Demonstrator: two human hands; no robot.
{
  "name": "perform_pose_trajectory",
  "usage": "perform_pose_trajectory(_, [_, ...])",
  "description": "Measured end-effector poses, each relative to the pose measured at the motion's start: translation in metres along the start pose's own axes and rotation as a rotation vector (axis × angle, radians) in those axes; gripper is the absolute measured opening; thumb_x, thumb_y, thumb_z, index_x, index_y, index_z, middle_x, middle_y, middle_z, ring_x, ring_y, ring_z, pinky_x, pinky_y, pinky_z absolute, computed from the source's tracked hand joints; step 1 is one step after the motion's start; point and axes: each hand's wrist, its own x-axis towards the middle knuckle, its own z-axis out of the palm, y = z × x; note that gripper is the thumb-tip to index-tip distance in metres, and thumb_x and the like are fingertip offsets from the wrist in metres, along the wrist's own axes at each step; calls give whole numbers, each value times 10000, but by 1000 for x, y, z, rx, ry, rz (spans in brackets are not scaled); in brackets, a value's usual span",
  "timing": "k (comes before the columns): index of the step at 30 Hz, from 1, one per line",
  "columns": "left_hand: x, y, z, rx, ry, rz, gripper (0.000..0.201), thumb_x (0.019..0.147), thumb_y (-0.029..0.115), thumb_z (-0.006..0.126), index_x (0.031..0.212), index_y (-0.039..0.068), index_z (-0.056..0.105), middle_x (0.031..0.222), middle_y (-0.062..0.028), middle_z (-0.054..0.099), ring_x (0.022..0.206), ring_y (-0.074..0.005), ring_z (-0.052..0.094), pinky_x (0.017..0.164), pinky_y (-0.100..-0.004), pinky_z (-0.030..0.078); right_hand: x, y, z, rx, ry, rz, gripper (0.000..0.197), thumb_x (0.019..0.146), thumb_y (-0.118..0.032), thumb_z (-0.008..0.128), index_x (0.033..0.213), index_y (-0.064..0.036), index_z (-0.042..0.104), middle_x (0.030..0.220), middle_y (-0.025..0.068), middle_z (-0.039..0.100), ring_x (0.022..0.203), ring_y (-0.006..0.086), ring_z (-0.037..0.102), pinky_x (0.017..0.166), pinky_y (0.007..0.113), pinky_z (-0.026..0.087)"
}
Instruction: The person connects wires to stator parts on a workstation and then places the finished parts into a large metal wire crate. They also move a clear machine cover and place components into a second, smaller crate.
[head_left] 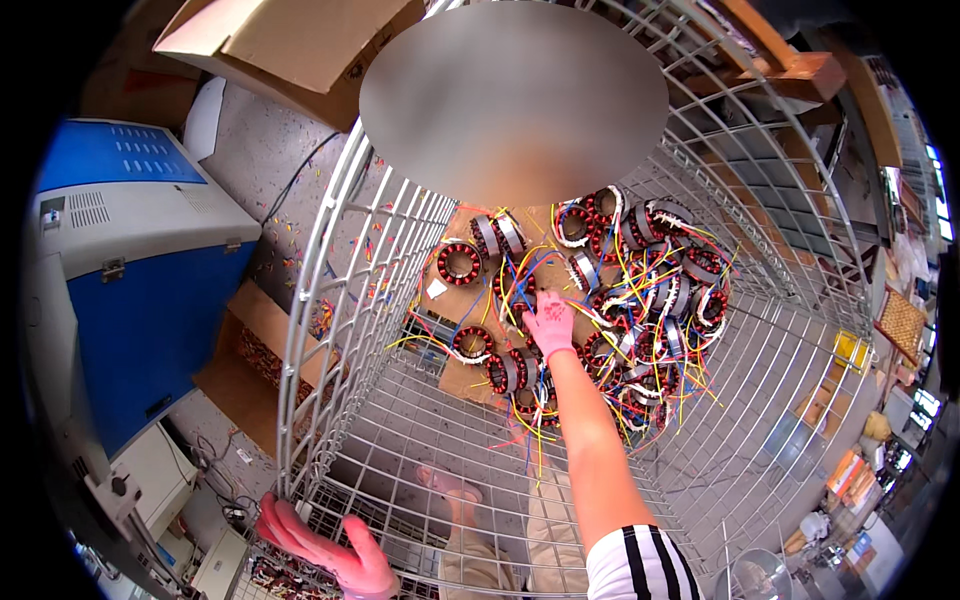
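My right hand point(552, 322), in a pink glove, reaches down into a wire mesh cage point(392, 215). Its fingers are closed at the edge of a motor stator point(522, 303) with red windings; the fingertips are partly hidden. Around it lie many more stators with yellow, blue, red and white lead wires, heaped thickest to the right point(640, 300). Single ones, such as a stator point(459, 264) lying ring-up, sit to the left on brown cardboard point(470, 383). My left hand point(325, 552), also pink-gloved, is at the cage's near left corner, fingers stretched and thumb apart, holding nothing.
A blue and grey machine cabinet point(150, 320) stands left of the cage. Between them, an open cardboard box point(235, 400) sits on the floor by scattered coloured bits. Another cardboard box point(300, 45) is at the far left. A blurred oval covers the cage's far end.
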Motion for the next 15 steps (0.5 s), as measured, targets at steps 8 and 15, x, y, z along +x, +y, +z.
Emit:
perform_pose_trajectory(8, [-9, -15, -13, -57, 9, 91, 796, 840, 481, 589, 1404, -20, 334, 1452, -226, 311, 1363, -405, 249, 1137, -585, 86, -165, -76, -183, 755, -54, 35, 460, 748, -180, 694, 1128, -26, 486, 868, 129, 636, 769, 188, 608, 677, 338, 498])
perform_pose_trajectory(15, [-75, -49, -135, -1676, -549, -115, 561, 983, 355, 493, 1393, -18, 411, 1413, -154, 443, 1330, -241, 385, 1133, -373, 259, -371, -218, -390, 699, -640, -401, 475, 793, -294, 756, 1133, -21, 568, 961, 73, 671, 802, 100, 628, 680, 263, 522])
